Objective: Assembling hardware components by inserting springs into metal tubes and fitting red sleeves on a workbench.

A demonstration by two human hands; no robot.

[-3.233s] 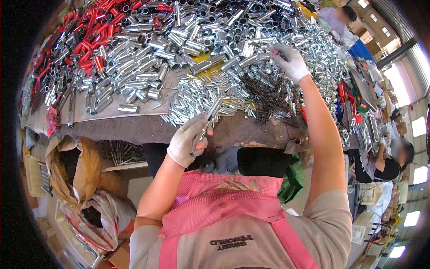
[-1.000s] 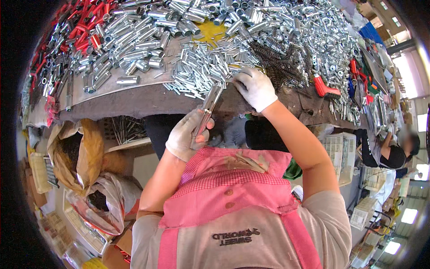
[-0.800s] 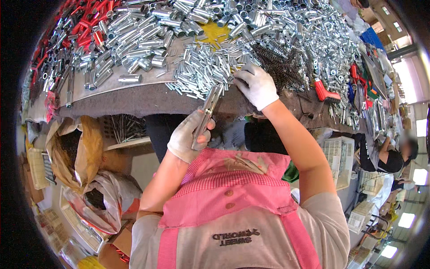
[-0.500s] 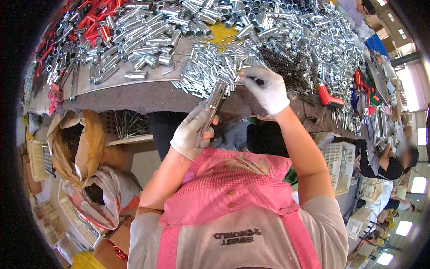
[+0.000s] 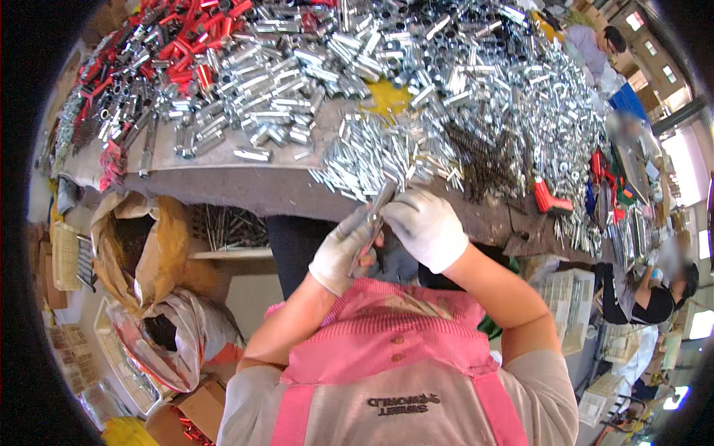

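My gloved left hand (image 5: 346, 251) is wrapped round a long, slim metal part (image 5: 384, 197), held tilted in front of the table's near edge with its upper end pointing away from me. My gloved right hand (image 5: 428, 229) is at that part's right side, fingers bent and pinched together against it. Whatever sits between those fingertips is hidden. Just beyond both hands lies a pile of small silver pins (image 5: 372, 152). To its right is a heap of dark coil springs (image 5: 480, 160).
Silver tubes (image 5: 271, 97) and red parts (image 5: 197, 37) cover the table's far left. A red handle-shaped piece (image 5: 549, 197) lies at the right edge. Open sacks (image 5: 137, 245) stand below left, a white crate (image 5: 569, 301) below right. A co-worker (image 5: 654, 297) is at far right.
My right hand has come down from over the pins to the metal part in my left hand. In the picture, my left hand has shifted right and slightly lower, and the whole view has tilted.
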